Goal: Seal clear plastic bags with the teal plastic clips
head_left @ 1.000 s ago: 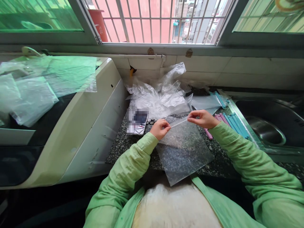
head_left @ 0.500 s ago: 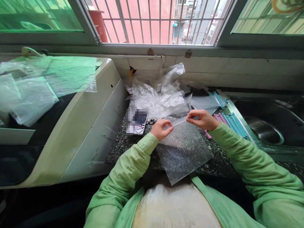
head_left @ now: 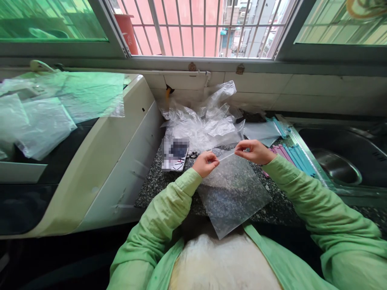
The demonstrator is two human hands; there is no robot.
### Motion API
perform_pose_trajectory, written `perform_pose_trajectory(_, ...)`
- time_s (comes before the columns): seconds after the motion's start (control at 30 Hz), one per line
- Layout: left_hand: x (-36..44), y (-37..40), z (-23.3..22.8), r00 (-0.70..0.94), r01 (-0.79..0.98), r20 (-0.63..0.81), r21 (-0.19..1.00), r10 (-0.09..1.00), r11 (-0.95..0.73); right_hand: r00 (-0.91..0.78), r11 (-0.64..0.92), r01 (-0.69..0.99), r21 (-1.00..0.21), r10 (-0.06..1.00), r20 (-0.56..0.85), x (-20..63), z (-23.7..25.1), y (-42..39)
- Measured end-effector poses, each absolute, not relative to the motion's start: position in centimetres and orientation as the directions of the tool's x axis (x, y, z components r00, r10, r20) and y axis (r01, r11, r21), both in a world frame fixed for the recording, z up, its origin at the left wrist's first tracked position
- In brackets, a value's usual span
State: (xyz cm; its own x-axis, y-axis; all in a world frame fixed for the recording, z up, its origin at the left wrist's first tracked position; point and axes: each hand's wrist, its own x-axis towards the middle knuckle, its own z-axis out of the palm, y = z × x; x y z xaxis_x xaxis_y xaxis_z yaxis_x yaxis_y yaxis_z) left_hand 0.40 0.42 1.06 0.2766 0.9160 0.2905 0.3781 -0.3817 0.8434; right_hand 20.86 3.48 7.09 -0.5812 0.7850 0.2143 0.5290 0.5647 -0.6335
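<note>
Head view: clear plastic bag (head_left: 232, 193) lies flat on speckled granite tabletop (head_left: 157, 177), sealing strip along its far edge, running left to right. Left hand (head_left: 205, 163) and right hand (head_left: 252, 151) pinch opposite ends of that strip, fingers closed on it. Film thin, glossy, rectangular.

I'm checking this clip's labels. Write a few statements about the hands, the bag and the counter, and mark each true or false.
1. Both hands pinch the top edge of a clear plastic bag: left hand, right hand. True.
2. The bag is full of rice. False: it looks flat and empty.
3. A heap of crumpled clear plastic lies behind the hands. True.
4. The pink and blue strips lie in the sink. False: they lie on the counter beside it.
5. The phone lies left of the left hand. True.
</note>
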Motion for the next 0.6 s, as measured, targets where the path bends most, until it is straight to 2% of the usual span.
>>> perform_pose_trajectory(0.3, 0.57, 0.44, 0.99, 0.241, 0.365, 0.261, 0.868, 0.935, -0.336, -0.572, 0.545, 0.528, -0.651, 0.795, 0.201, 20.85, 6.73, 3.74)
perform_pose_trajectory(0.5, 0.77, 0.55, 0.7, 0.247, 0.301, 0.06, 0.944, 0.967, -0.135, -0.548, 0.522, 0.538, -0.662, 0.813, 0.196, 20.73, 6.89, 3.53)
perform_pose_trajectory(0.6, 0.72, 0.6, 0.76, 0.243, 0.33, 0.079, 0.93, 0.967, -0.159, -0.552, 0.532, 0.535, -0.656, 0.808, 0.205, 20.74, 7.13, 3.37)
